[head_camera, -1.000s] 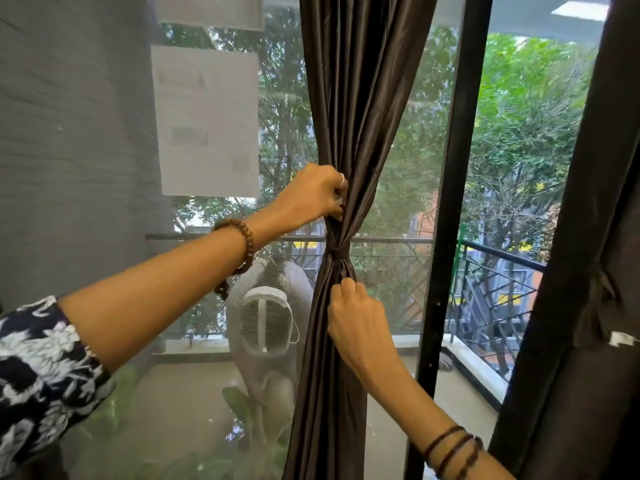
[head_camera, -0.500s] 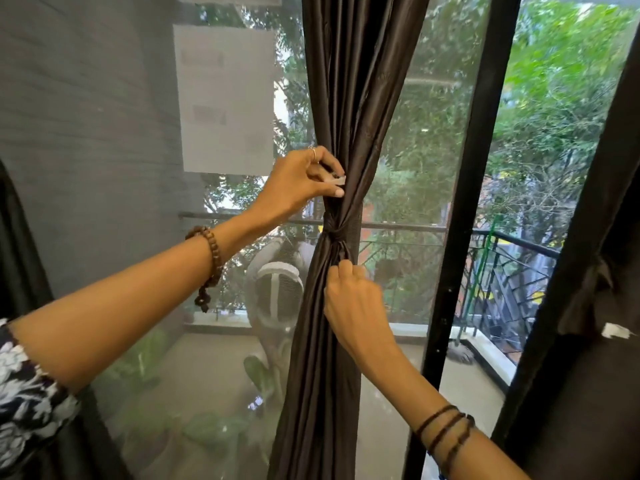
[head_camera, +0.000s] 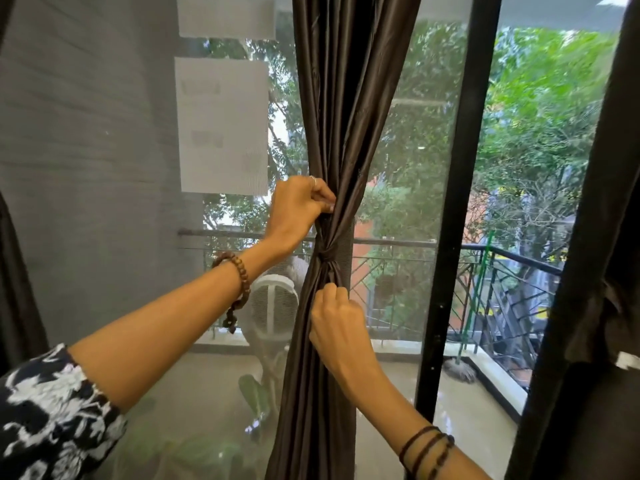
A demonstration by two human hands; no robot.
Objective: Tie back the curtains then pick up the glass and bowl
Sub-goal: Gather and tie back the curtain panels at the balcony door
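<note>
A: Left hand [head_camera: 299, 209]?
B: Fingers pinch the dark curtain [head_camera: 349, 109] just above its knot [head_camera: 327, 254].
A: Right hand [head_camera: 337, 320]?
B: Fingers curled, gripping the curtain folds just below the knot, beside the black door frame [head_camera: 450, 216].

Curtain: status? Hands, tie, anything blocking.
Left hand grips curtain above the knot. Right hand grips folds just below. Curtain gathered, tied. Nothing blocking.

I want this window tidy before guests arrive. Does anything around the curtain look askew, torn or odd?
Nothing stands out. The dark curtain is gathered at a knot, left hand gripping above it, right hand below. The paper sheet on the glass hangs straight.
</note>
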